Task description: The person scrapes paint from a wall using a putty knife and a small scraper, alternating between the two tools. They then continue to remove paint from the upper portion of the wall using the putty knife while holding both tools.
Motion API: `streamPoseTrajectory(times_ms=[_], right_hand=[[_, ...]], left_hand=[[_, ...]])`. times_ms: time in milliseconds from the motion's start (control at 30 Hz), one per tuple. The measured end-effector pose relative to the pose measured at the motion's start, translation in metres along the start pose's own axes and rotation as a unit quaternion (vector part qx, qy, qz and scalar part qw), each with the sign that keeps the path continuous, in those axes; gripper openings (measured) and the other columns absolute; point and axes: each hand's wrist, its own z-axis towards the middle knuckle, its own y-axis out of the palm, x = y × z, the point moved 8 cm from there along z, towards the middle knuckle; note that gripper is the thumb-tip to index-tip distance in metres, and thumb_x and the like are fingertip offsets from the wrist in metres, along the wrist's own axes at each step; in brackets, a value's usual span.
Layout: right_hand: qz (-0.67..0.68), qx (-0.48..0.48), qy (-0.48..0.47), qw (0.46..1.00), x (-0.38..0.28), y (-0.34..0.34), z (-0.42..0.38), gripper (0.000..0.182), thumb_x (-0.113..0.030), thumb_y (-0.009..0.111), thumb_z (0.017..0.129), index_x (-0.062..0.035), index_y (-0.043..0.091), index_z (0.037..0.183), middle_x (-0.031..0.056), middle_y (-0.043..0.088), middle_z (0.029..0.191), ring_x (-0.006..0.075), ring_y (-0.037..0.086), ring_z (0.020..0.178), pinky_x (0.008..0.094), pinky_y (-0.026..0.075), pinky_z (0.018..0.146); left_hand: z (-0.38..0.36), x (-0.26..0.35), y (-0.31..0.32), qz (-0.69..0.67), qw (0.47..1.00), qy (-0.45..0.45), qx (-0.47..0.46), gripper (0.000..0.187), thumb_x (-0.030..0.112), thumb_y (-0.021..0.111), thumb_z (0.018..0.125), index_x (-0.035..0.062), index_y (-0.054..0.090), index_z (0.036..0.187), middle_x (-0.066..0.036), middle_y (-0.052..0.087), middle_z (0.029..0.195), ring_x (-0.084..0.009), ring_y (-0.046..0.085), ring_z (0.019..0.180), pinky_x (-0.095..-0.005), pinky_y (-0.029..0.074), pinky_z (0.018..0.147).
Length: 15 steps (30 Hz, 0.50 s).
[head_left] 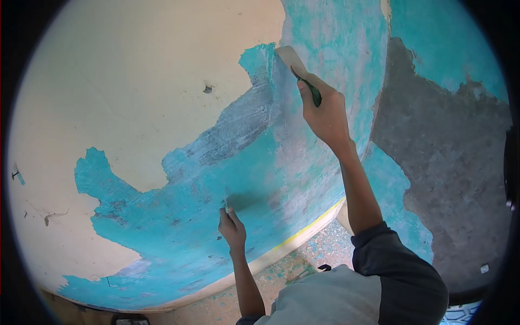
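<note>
My right hand (326,116) is closed around the dark green handle of a putty knife (291,58). Its wide blade lies at the border between the cream paint (162,65) and the bared turquoise and whitish wall (330,49). Lower and to the left, my left hand (233,230) is pinched close to the turquoise surface (189,233). A small pale, thin thing sticks up from its fingertips, too small to name. A grey scraped strip (238,127) runs between the cream edge and the turquoise area.
To the right, a wall corner leads to another wall with a large grey patch (444,146). Paint flakes litter the floor (319,249) along the yellow-lined skirting (292,238). A dark object (130,319) stands at the bottom left. A hole (208,89) marks the cream paint.
</note>
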Motion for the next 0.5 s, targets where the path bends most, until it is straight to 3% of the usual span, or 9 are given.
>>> streamPoseTrajectory(times_ms=[67, 133, 167, 200, 267, 333, 400, 500], right_hand=[[0.0, 0.0, 0.01, 1.0, 0.002, 0.001, -0.01, 0.03, -0.014, 0.061, 0.102, -0.0041, 0.07, 0.129, 0.0077, 0.055, 0.065, 0.0077, 0.042, 0.059, 0.0288, 0.038, 0.053], [0.007, 0.016, -0.013, 1.0, 0.006, 0.006, -0.026, 0.029, -0.008, 0.062, 0.099, -0.003, 0.07, 0.126, 0.0215, 0.067, 0.072, 0.0162, 0.057, 0.052, 0.0341, 0.046, 0.053], [0.026, 0.014, -0.006, 1.0, 0.006, 0.01, -0.032, 0.03, -0.009, 0.063, 0.098, -0.0036, 0.07, 0.127, 0.0225, 0.066, 0.072, 0.0163, 0.057, 0.052, 0.0338, 0.046, 0.053], [0.027, 0.013, -0.006, 1.0, 0.005, 0.013, -0.027, 0.03, -0.009, 0.063, 0.098, -0.0036, 0.07, 0.127, 0.0225, 0.066, 0.072, 0.0163, 0.057, 0.052, 0.0338, 0.046, 0.053], [0.002, 0.054, -0.014, 0.998, 0.003, 0.011, -0.005, 0.028, -0.014, 0.062, 0.102, -0.0053, 0.072, 0.126, 0.0111, 0.054, 0.065, 0.0092, 0.045, 0.059, 0.0298, 0.043, 0.055], [0.003, 0.068, -0.039, 0.997, -0.015, 0.002, 0.019, 0.028, -0.015, 0.061, 0.102, -0.0046, 0.071, 0.126, 0.0109, 0.054, 0.065, 0.0101, 0.045, 0.059, 0.0311, 0.043, 0.056], [-0.005, 0.033, 0.02, 0.999, -0.023, -0.005, 0.03, 0.029, -0.016, 0.061, 0.102, -0.0038, 0.071, 0.126, 0.0109, 0.057, 0.066, 0.0105, 0.047, 0.06, 0.032, 0.044, 0.057], [-0.011, 0.034, 0.015, 0.999, 0.003, 0.001, -0.005, 0.029, -0.015, 0.061, 0.102, -0.0032, 0.07, 0.127, 0.0101, 0.059, 0.068, 0.009, 0.048, 0.062, 0.031, 0.045, 0.058]], left_hand=[[-0.003, 0.001, -0.002, -0.01, 1.0, -0.005, 0.01, 0.024, 0.016, 0.049, 0.108, -0.0002, 0.05, 0.091, -0.014, 0.045, 0.06, -0.0313, 0.045, 0.049, -0.0428, 0.032, 0.049], [-0.002, 0.003, -0.002, -0.019, 1.0, -0.008, 0.012, 0.023, 0.015, 0.048, 0.108, -0.0001, 0.05, 0.091, -0.015, 0.045, 0.059, -0.0311, 0.044, 0.048, -0.0428, 0.032, 0.049], [-0.001, 0.003, -0.002, -0.03, 0.999, -0.012, 0.017, 0.023, 0.015, 0.048, 0.108, 0.0, 0.049, 0.09, -0.015, 0.045, 0.058, -0.0309, 0.044, 0.048, -0.0427, 0.032, 0.049], [0.0, 0.005, -0.002, -0.03, 0.999, -0.012, 0.018, 0.023, 0.015, 0.048, 0.108, 0.0, 0.049, 0.09, -0.015, 0.045, 0.058, -0.0309, 0.044, 0.048, -0.0427, 0.032, 0.049], [-0.001, 0.008, -0.004, -0.036, 0.999, -0.006, 0.033, 0.023, 0.014, 0.048, 0.108, 0.0, 0.049, 0.089, -0.015, 0.045, 0.058, -0.0306, 0.043, 0.048, -0.0426, 0.031, 0.049], [-0.001, 0.006, -0.004, -0.027, 0.999, -0.009, 0.033, 0.024, 0.014, 0.048, 0.108, -0.0001, 0.049, 0.089, -0.015, 0.045, 0.058, -0.0303, 0.043, 0.047, -0.0424, 0.03, 0.049], [-0.001, 0.004, -0.003, -0.022, 0.999, -0.008, 0.028, 0.024, 0.014, 0.047, 0.108, -0.0001, 0.049, 0.089, -0.015, 0.045, 0.058, -0.0299, 0.042, 0.047, -0.0422, 0.03, 0.048], [-0.003, -0.002, -0.003, 0.0, 1.0, -0.014, 0.02, 0.031, 0.022, 0.046, 0.11, -0.0022, 0.05, 0.091, -0.015, 0.051, 0.06, -0.027, 0.046, 0.048, -0.0415, 0.033, 0.05]])
